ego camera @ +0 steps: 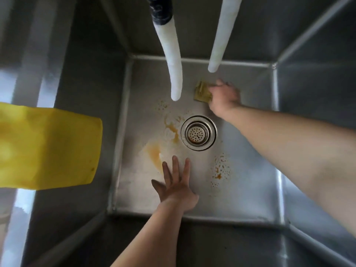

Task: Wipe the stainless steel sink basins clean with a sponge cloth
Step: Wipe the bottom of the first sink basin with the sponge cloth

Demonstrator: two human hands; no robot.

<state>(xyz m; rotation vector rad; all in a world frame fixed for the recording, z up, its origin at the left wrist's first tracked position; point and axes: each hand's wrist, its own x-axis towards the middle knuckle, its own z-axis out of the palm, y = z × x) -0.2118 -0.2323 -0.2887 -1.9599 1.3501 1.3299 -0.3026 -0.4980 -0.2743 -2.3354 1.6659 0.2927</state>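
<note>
- The sponge cloth (202, 92) lies crumpled on the sink floor near the back wall, pressed down under the fingers of the right hand (224, 97), with most of the cloth sticking out on that hand's left side.
- The right hand reaches far into the sink (250, 151); its fingers bend over the cloth's edge, gripping it against the steel.
- The left hand (176, 183) rests flat on the sink floor close to the front wall, fingers straight and spread, holding nothing.
- The drain (198, 132) sits between the two hands, beyond the left fingertips and nearer the viewer than the right hand.
- Brown stains (154, 153) mark the floor just past the left hand's fingers and to the left of the drain; speckled brown spots (219, 168) lie to the right of the left hand.
- Two white hoses (173, 70) hang down above the sink, their ends to the left of the right hand.
- A yellow cloth (48, 149) hangs over the sink's left edge, well to the left of the left hand.
</note>
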